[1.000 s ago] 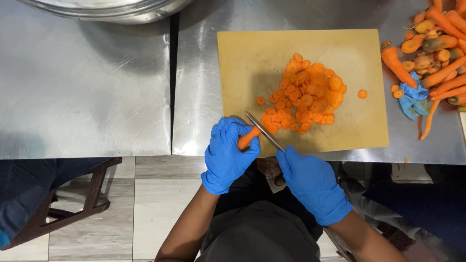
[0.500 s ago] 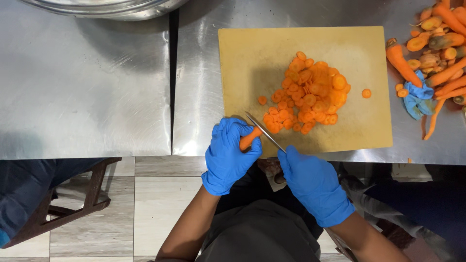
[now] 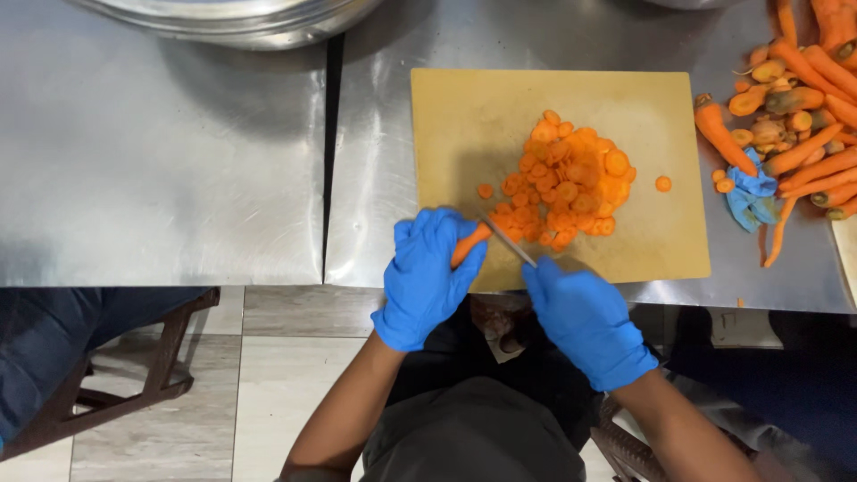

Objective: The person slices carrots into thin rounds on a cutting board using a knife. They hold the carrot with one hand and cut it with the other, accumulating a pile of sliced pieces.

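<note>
Head view: two steel tables [image 3: 161, 161] are seen from above, set side by side with a dark gap between them. On the right table a tan board [image 3: 661, 241] is laid, its near edge close to the table's front edge. A heap of carrot slices [image 3: 571, 183] is spread over the middle of the board, with one slice lying apart toward the right. A carrot [image 3: 469, 243] is gripped in the gloved left hand [image 3: 428, 272] at the board's near left corner, its tip pointing toward the heap. A knife [image 3: 509, 241] is clasped in the gloved right hand [image 3: 585, 317], and its blade is laid across the carrot's tip. Whole carrots and trimmings [image 3: 794, 107] are piled on the table right of the board, and a crumpled blue glove [image 3: 750, 192] is lodged among them. The rim of a large metal bowl [image 3: 232, 20] is seen at the far edge. Below the tables, pale floor tiles [image 3: 178, 419] are visible, with a dark wooden stool [image 3: 134, 366] at the left.
</note>
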